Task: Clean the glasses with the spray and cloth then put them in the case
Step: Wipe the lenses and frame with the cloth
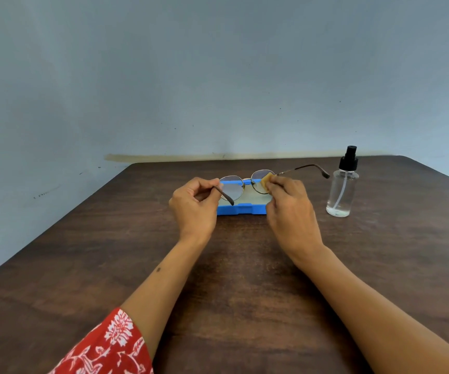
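Round thin-framed glasses [231, 188] hang in the air above an open blue case [241, 209] in the middle of the table. My left hand [195, 205] pinches the frame at its left hinge, with that temple arm pointing down towards me. My right hand [289, 203] pinches a small tan cloth [267, 182] against the right lens. The right temple arm sticks out to the right. A clear spray bottle [342, 188] with a black pump top stands upright to the right of my right hand, apart from it.
The dark brown wooden table [110, 265] reaches back to a grey-blue wall [218, 76]. Its left edge runs diagonally from the back left towards me. My red patterned sleeve [104, 346] shows at the bottom left.
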Motion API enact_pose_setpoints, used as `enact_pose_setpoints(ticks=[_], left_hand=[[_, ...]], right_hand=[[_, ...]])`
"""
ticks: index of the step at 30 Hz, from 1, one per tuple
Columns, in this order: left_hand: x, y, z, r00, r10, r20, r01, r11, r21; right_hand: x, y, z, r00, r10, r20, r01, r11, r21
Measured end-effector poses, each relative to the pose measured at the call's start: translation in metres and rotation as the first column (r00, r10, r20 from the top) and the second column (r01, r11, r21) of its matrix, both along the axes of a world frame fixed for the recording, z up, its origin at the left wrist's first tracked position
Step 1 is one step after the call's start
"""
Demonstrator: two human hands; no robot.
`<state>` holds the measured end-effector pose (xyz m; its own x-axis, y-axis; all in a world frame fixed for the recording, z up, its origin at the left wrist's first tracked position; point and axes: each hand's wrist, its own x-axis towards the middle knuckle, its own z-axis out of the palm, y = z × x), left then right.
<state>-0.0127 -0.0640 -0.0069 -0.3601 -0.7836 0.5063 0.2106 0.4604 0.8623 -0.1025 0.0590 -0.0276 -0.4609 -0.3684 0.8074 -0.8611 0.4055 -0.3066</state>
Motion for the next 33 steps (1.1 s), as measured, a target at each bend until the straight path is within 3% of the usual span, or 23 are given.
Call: enact_pose_setpoints(ticks=[3,9,13,20,26,30,33], left_hand=[[0.002,0.000,0.000,1.000,0.013,0.012,-0.013,1.000,-0.015],[0.002,0.002,0.001,1.000,0.011,0.006,-0.011,1.000,-0.007],[0.002,0.002,-0.001,1.000,0.006,0.021,-0.006,1.000,-0.012],[0.000,0.002,-0.001,0.999,0.013,0.030,-0.013,1.000,-0.024],[0.001,0.000,-0.002,1.000,0.014,0.022,-0.014,1.000,-0.018],[0.002,0.000,0.000,0.999,0.021,0.026,-0.021,1.000,-0.012],[0.002,0.001,0.000,0.999,0.017,0.026,-0.017,1.000,-0.017]], right_hand=[[0.005,-0.004,-0.001,0.998,0.064,-0.030,-0.063,0.997,0.040],[-0.004,0.003,-0.001,1.000,-0.022,-0.020,0.022,1.000,-0.004],[0.006,-0.003,-0.002,0.996,0.045,-0.078,-0.041,0.998,0.047],[-0.005,-0.001,-0.005,1.000,-0.013,-0.012,0.013,1.000,-0.026],[-0.002,-0.002,-0.006,0.995,0.090,-0.033,-0.091,0.996,-0.023],[-0.006,0.002,-0.006,0.999,0.040,0.019,-0.039,0.996,-0.084],[-0.002,0.000,-0.007,0.998,0.063,0.002,-0.063,0.997,-0.044]])
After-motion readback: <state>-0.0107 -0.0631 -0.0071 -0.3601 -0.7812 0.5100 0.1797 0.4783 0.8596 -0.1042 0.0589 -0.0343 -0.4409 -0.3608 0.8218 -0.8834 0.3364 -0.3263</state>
